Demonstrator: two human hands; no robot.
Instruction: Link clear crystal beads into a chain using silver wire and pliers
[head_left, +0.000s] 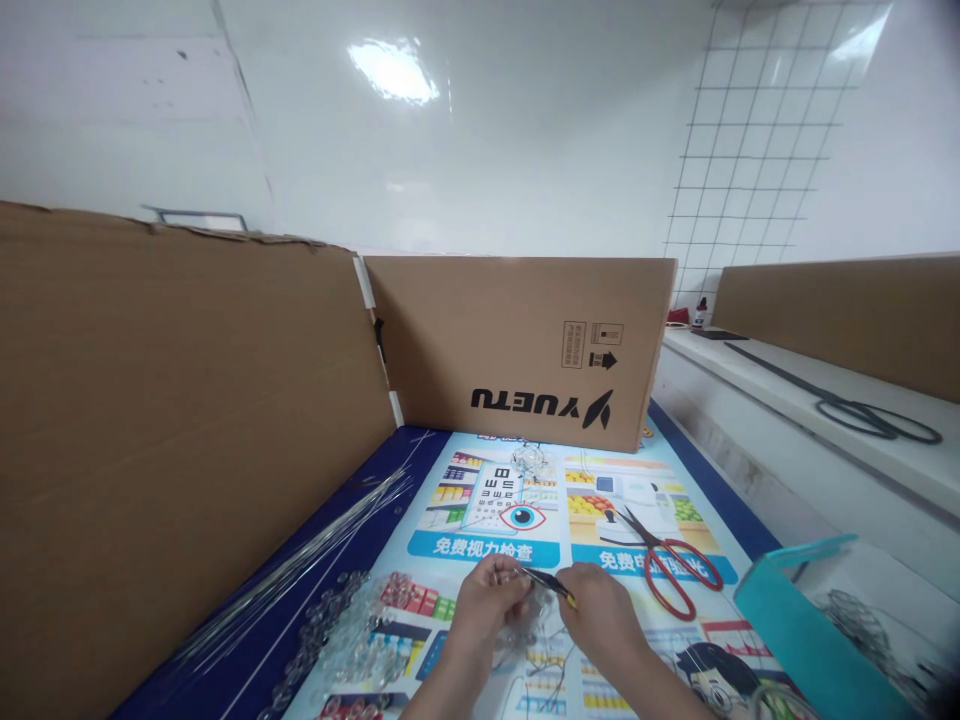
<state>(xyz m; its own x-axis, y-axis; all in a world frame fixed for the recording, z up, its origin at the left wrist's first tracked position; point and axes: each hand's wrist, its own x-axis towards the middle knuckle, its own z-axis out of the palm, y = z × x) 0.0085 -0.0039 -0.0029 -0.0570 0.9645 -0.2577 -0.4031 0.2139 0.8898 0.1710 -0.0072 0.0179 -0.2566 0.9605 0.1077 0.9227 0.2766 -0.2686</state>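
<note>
My right hand [600, 612] is closed round the handles of small pliers [549, 580] with dark jaws and a bit of yellow on the grip. The jaws point left, to the fingertips of my left hand [484, 605], which pinch a clear beaded wire piece [531, 618]. Its finer parts are blurred and partly behind the fingers. Below the hands, thin dark wires [551, 670] lie on the printed sheet. Many clear round beads [341, 630] are spread left of my left hand. Red-handled scissors [667, 570] lie with blades apart, right of my right hand.
A bundle of thin straight wires [315, 555] lies along the left cardboard wall [187, 430]. Another cardboard panel [517, 340] closes the back. A clear wire-and-bead piece [529, 460] sits near it. At right stand a turquoise box [814, 630] with wire pieces and a white ledge with black scissors [862, 410].
</note>
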